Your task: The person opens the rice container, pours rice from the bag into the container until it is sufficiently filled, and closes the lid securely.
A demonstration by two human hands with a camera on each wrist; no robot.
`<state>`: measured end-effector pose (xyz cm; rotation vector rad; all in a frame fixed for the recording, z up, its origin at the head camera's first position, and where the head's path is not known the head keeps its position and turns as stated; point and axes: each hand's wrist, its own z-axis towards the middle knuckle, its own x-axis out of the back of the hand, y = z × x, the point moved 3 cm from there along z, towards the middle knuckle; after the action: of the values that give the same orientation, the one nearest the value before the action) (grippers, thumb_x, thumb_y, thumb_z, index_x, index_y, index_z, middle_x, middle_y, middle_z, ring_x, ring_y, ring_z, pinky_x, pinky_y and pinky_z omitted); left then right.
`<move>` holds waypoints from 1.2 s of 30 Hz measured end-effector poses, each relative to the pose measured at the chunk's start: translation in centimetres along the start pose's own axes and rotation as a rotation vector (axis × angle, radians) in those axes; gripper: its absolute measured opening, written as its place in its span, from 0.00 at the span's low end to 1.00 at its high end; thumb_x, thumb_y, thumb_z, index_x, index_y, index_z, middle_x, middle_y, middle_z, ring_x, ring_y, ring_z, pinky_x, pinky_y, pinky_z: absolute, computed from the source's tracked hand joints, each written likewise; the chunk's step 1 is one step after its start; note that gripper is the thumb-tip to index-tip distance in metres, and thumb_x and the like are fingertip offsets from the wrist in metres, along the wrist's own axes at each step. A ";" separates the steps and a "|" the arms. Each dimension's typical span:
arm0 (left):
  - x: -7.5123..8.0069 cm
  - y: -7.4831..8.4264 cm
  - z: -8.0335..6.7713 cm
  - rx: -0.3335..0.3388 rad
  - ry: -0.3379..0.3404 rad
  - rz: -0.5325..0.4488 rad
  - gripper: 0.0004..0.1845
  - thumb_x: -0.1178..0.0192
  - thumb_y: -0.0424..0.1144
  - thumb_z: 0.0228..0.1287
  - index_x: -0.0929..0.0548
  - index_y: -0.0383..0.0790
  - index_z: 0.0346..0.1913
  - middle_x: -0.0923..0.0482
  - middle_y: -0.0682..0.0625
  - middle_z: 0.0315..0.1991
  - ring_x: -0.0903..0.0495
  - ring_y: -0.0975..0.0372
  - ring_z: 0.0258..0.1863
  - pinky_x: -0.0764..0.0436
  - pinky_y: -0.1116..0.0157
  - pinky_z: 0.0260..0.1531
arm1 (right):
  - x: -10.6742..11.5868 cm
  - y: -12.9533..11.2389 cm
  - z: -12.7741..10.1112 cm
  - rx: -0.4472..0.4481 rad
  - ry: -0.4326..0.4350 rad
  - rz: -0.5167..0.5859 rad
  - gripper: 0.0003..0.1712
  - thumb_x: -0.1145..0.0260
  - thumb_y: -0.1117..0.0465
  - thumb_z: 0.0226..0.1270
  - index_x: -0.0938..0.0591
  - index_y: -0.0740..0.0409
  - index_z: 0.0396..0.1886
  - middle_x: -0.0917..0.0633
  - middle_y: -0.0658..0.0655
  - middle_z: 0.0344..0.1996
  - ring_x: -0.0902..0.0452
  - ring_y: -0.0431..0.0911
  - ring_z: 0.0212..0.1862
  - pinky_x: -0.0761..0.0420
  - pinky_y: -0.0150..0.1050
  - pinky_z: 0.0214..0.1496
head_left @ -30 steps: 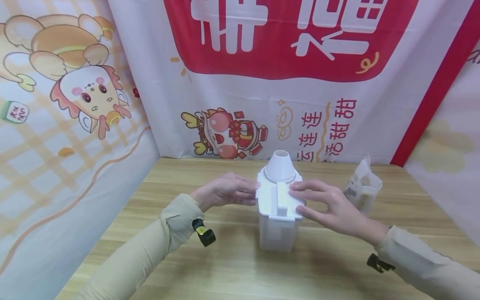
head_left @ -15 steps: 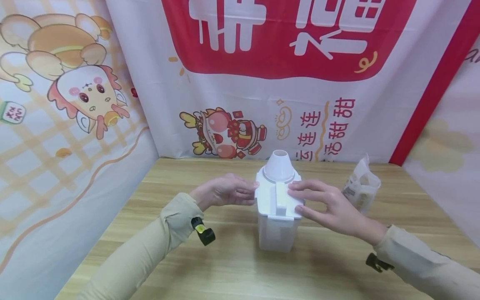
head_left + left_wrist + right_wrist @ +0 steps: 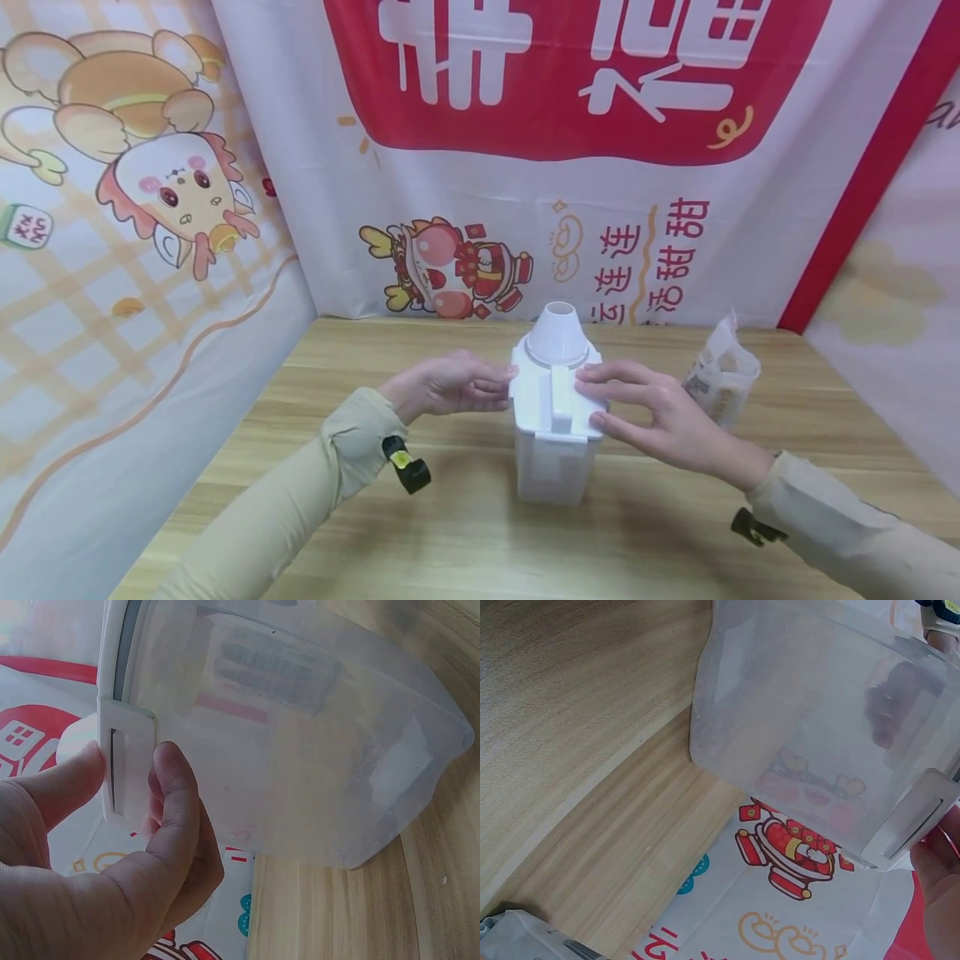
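Hands at a container, as I read them from the remote station. Left hand [image 3: 450,385]: thumb and forefinger pinch the white side clip [image 3: 127,761] of the lid [image 3: 555,392] on the container's left flank (the left wrist view shows the clip caught between the two digits). Right hand [image 3: 660,412]: fingers straight and spread, fingertips resting on the lid's right half, thumb against its near right corner; it grips nothing. Translucent container [image 3: 553,462]: upright near the middle of the wooden table [image 3: 465,533], between the two hands, its lid seated and carrying a white cone-shaped cap [image 3: 557,333] at the far end. Through the right wrist view I see the container's cloudy wall [image 3: 817,742] and the right-hand clip [image 3: 919,814] beside a fingertip; contents cannot be told. Small clear bag [image 3: 723,371]: standing on the table to the right, just beyond the right hand, apart from the container. Printed cloth backdrop [image 3: 480,167]: red and white with cartoon figures, hanging behind the far edge and along both sides. Beige sleeves [image 3: 300,492] cover both forearms.
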<state>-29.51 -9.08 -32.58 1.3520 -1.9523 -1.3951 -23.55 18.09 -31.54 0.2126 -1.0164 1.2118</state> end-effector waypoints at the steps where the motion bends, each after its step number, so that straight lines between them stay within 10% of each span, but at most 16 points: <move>1: 0.0 0.0 0.0 0.000 -0.002 -0.006 0.20 0.35 0.37 0.67 0.21 0.28 0.56 0.18 0.37 0.48 0.17 0.52 0.46 0.20 0.57 0.54 | 0.0 0.0 0.0 0.001 0.001 -0.002 0.25 0.27 0.61 0.61 0.18 0.51 0.59 0.21 0.48 0.60 0.27 0.47 0.62 0.25 0.51 0.61; 36: 0.3 -0.7 0.4 0.009 -0.039 -0.083 0.22 0.33 0.41 0.65 0.21 0.30 0.56 0.20 0.40 0.46 0.19 0.53 0.47 0.22 0.58 0.56 | 0.1 0.1 0.1 0.005 -0.001 0.011 0.24 0.26 0.62 0.60 0.17 0.53 0.58 0.21 0.50 0.59 0.27 0.48 0.62 0.27 0.49 0.63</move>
<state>-29.64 -9.20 -33.46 1.4350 -1.9500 -1.4625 -23.70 18.13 -31.43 0.2115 -1.0168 1.2248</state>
